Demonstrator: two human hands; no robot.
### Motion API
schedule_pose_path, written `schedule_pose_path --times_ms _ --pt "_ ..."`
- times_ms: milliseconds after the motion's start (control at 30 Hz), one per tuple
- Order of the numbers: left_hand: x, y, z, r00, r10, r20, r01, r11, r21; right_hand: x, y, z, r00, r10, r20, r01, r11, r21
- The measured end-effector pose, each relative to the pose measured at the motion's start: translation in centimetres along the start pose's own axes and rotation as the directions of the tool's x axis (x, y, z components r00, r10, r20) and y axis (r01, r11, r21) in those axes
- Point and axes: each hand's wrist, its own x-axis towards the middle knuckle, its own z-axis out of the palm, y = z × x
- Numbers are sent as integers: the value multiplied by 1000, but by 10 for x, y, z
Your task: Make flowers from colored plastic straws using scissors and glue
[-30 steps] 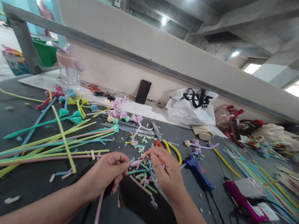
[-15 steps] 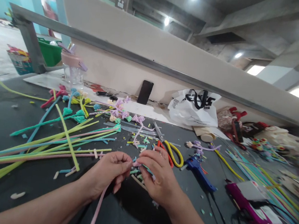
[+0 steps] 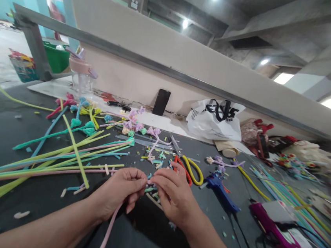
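My left hand (image 3: 124,188) is closed in a pinch on a long pink chenille stem (image 3: 109,230). From beneath my palm, the stem's tail runs down toward the bottom of the view. A short pink end (image 3: 149,182) shows between my two hands. My right hand (image 3: 174,194) meets it from the right, fingertips curled and closed on that end; its thumb tip is partly hidden. Just beyond my right fingers lie scissors (image 3: 197,170) with one red and one yellow handle. Small cut stem pieces (image 3: 158,163) are scattered around and under the hands.
Long coloured stems (image 3: 61,156) lie at left, with fuzzy flowers (image 3: 133,122) behind. A blue glue gun (image 3: 223,193) and a magenta device (image 3: 275,226) with cords are at right. A phone (image 3: 161,102), a white bag (image 3: 216,119) and a clear cup (image 3: 81,79) line the back.
My right fingers have shifted slightly and straightened a little at the pink end. My left hand keeps its pinch in nearly the same place.
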Motion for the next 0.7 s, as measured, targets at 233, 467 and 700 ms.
schedule_pose_path --times_ms 233,467,700 --pt "0 2 0 1000 7 -25 -7 1000 14 -3 2 0 997 -47 -63 47 999 -3" --pt "0 3 2 999 -7 -35 7 1000 11 -3 5 0 995 -4 -103 6 1000 22" --pt "-2 2 3 999 -40 -16 41 999 25 -1 5 1 991 41 -124 -30 996 89"
